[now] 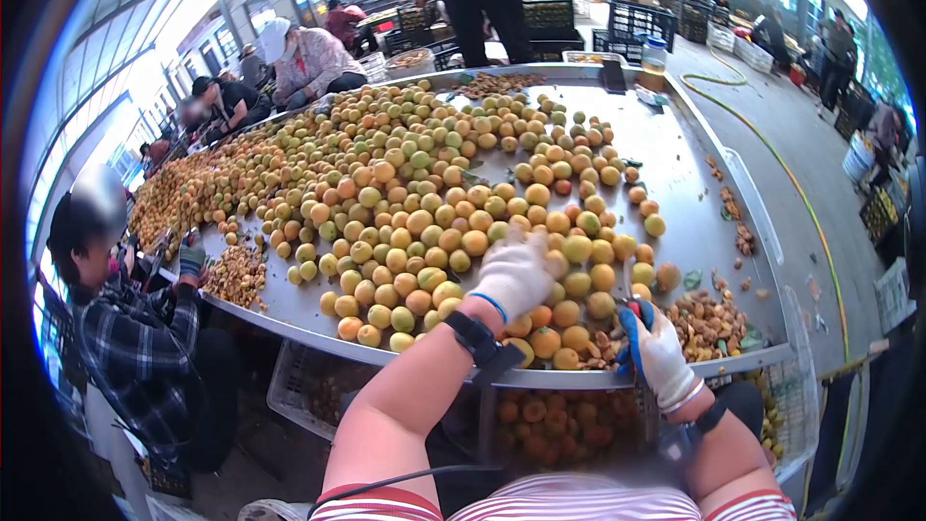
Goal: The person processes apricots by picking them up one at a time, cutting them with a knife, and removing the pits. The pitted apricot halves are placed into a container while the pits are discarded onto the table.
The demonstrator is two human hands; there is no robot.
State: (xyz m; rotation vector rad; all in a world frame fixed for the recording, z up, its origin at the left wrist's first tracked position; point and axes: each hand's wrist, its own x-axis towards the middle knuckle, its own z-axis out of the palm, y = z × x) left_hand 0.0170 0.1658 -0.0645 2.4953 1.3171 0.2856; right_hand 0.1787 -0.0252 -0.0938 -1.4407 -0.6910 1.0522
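Observation:
My left hand (516,275), in a white glove, reaches onto the spread of yellow-orange and greenish apricots (420,222). Its fingers look stretched out and apart, slightly blurred, touching the fruit. At the near right edge of the metal table (666,150), my right hand (661,347) wears a white and blue glove. It is closed around a hand tool (634,307) with a red part and a curved metal blade pointing away from me; the grip hides the rest. Beside that hand lies a pile of brownish pits or fruit scraps (709,326).
A raised rim borders the table. Below it stand plastic crates (313,386), one holding fruit. A person in a plaid shirt (145,357) works at the left, and others work along the far side. A yellow hose (786,169) crosses the floor at right.

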